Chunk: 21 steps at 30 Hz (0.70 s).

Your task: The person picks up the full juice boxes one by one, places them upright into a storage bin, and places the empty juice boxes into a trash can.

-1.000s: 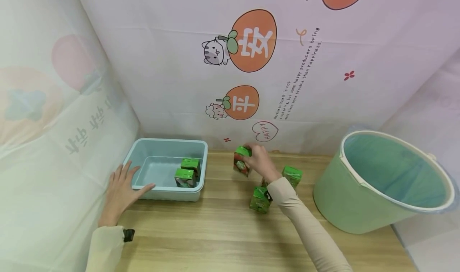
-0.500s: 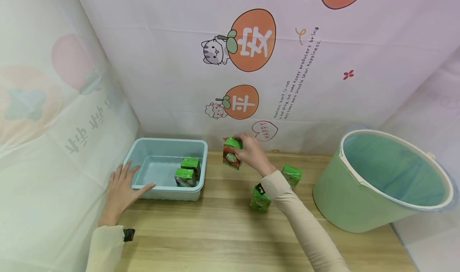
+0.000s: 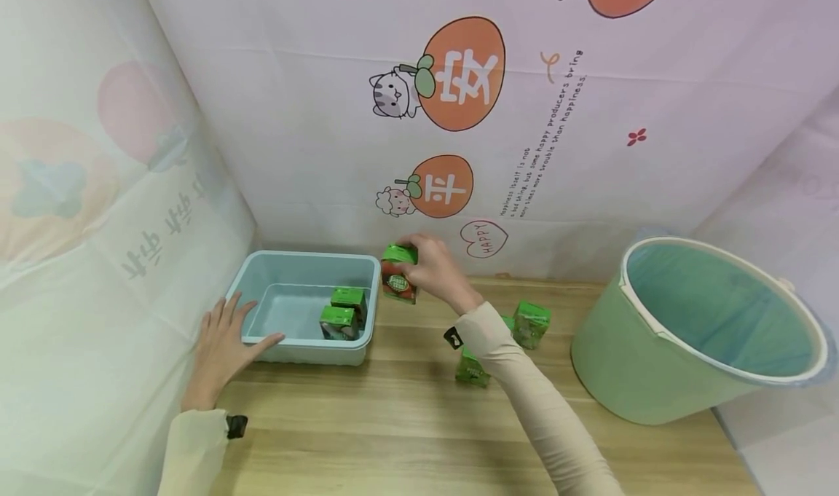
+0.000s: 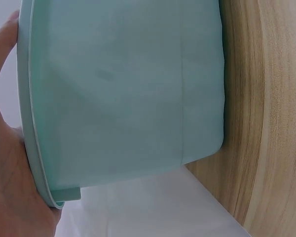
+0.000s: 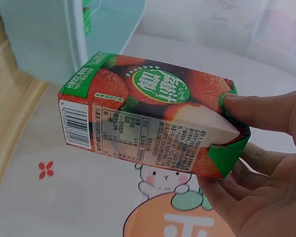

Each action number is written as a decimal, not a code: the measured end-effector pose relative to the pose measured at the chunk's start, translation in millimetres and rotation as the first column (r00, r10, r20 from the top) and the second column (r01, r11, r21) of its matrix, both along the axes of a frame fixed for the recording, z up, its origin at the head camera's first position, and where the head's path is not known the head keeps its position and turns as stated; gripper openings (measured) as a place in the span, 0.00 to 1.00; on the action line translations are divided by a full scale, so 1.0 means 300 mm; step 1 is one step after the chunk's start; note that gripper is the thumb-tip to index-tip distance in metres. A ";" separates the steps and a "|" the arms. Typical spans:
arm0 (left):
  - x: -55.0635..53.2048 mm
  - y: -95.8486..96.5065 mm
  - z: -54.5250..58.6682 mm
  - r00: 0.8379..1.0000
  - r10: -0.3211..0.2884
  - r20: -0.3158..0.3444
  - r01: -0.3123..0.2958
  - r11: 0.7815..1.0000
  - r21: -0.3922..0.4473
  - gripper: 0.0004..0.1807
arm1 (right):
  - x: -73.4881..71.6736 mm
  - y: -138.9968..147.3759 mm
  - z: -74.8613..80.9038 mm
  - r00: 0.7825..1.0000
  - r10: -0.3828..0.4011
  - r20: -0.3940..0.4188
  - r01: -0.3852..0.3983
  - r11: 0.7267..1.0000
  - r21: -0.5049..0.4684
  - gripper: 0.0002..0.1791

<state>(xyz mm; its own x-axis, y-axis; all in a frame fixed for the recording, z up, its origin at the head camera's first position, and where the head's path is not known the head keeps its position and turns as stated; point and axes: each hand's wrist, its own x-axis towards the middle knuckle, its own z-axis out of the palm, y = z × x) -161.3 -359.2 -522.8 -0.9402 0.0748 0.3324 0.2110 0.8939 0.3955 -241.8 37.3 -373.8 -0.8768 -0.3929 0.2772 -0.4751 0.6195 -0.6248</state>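
My right hand (image 3: 435, 272) pinches a juice carton (image 3: 398, 281) near its green top, holding it in the air just right of the light blue plastic bin (image 3: 308, 346). In the right wrist view this juice carton (image 5: 158, 116) shows strawberry pictures, a printed label and a barcode, with the thumb on one side and fingers on the other. My left hand (image 3: 223, 343) rests on the bin's front left corner, fingers spread. The left wrist view shows that hand (image 4: 15, 163) along the rim of the bin (image 4: 123, 89). Two green-topped juice cartons (image 3: 339, 323) stand inside the bin at its right end.
Several more juice cartons (image 3: 532, 324) stand on the wooden table (image 3: 367, 438), partly hidden behind my right forearm. A tall green bucket (image 3: 642, 350) with a clear liner stands at the right. A printed cloth (image 3: 314, 146) forms the walls behind and at the left.
My right hand has carried the juice carton left and slightly upward, from the table's middle to beside the bin's right edge. The left hand and the bin have stayed put.
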 end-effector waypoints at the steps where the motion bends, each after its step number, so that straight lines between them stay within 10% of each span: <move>1: 0.000 -0.001 -0.001 1.000 0.002 0.001 -0.002 1.000 -0.001 0.53 | 0.001 -0.010 0.002 1.000 0.006 -0.002 -0.006 1.000 0.001 0.20; 21: -0.007 -0.004 -0.007 1.000 0.005 0.006 -0.005 1.000 0.003 0.53 | 0.029 -0.221 -0.026 0.990 0.139 0.029 -0.139 0.990 -0.011 0.20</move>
